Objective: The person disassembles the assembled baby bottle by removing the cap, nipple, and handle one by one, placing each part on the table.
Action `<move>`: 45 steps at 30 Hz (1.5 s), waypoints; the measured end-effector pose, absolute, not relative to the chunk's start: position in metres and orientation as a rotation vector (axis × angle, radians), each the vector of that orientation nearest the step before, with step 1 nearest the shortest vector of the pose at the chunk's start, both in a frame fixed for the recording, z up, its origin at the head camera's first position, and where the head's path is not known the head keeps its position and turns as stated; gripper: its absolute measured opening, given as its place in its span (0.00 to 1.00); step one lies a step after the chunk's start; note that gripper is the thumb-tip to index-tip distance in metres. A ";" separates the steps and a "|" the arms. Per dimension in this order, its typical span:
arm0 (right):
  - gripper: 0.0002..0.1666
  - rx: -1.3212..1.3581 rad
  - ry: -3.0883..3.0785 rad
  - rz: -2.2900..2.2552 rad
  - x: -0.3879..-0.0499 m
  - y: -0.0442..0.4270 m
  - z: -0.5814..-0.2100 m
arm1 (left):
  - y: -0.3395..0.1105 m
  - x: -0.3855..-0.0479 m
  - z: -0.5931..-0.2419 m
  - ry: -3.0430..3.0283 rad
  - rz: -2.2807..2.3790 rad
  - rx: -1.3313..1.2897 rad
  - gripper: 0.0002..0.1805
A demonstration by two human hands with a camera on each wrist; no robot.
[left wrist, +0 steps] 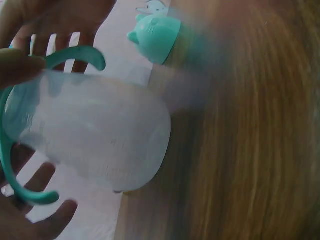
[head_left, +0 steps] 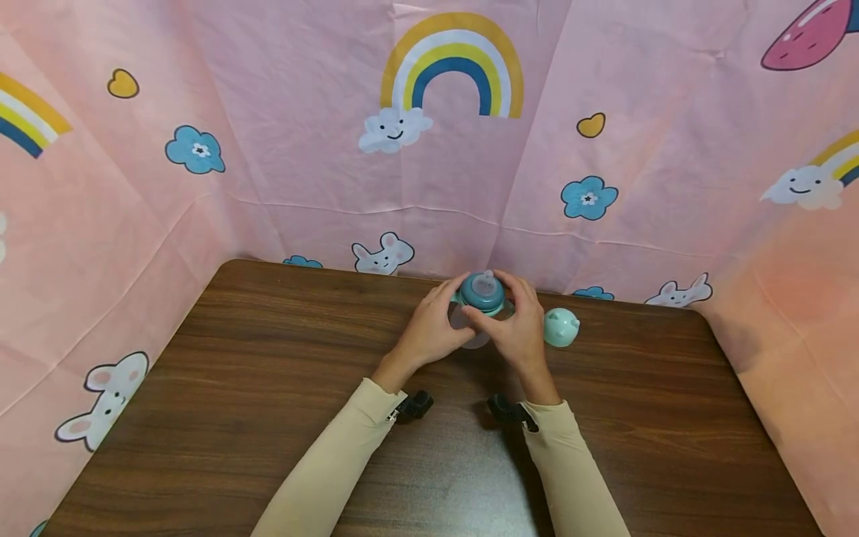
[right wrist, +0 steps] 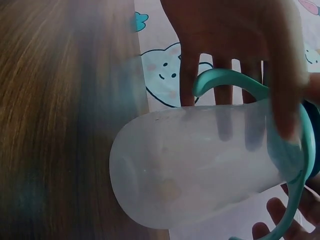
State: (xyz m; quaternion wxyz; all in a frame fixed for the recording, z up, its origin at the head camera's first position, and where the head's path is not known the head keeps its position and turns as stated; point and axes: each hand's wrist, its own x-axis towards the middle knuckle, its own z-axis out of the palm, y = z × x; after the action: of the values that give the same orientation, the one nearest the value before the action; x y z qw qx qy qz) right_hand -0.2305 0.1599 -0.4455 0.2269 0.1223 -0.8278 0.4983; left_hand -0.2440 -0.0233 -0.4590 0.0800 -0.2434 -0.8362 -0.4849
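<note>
Behind everything, a pink cloth printed with rainbows and flowers (head_left: 282,97); below it, a dark brown wood-grain table (head_left: 255,388), and all the action is up near its far edge. There's the translucent, round-based feeding bottle (right wrist: 195,165), right between two hands; whether its base touches the wood, I cannot tell. Thin plastic by the look of it, so it should be light, a little springy, unlikely to crack, but slick along those smooth sides. The mint-green curved handles (left wrist: 82,52) look a sure hold, or the shoulder just under the top. And it's the shoulder! Left hand (head_left: 429,324) on one side, fingers behind, thumb round the front; right hand (head_left: 520,328) mirrors it. Both hold the bottle, palms facing inward, the top showing between them. Just beside the right hand, a mint-green, eared, dome-shaped cap (head_left: 561,327) sits on the table. Smaller again, the teal-blue round collar (head_left: 482,302) crowns the bottle, and out pokes the clear, soft-looking teat (head_left: 488,280), best left unpinched.
</note>
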 end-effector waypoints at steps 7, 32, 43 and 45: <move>0.49 0.280 -2.301 1.369 -0.229 0.157 -0.445 | -0.010 -0.239 -0.463 -2.424 -1.382 -0.591 0.45; 0.41 0.313 -2.265 1.328 -0.230 0.156 -0.447 | -0.008 -0.238 -0.465 -2.406 -1.323 -0.556 0.36; 0.40 0.324 -2.267 1.334 -0.231 0.157 -0.449 | -0.008 -0.238 -0.465 -2.412 -1.323 -0.564 0.37; 0.40 0.330 -2.266 1.333 -0.231 0.157 -0.449 | -0.009 -0.238 -0.464 -2.410 -1.319 -0.566 0.37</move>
State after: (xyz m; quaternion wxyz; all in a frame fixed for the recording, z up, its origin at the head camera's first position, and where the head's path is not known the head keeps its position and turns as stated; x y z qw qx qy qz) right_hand -0.2313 0.1571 -0.4492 0.2435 0.1210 -0.8294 0.4880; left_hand -0.2378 -0.0089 -0.4644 0.1676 -0.1988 -0.8470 -0.4636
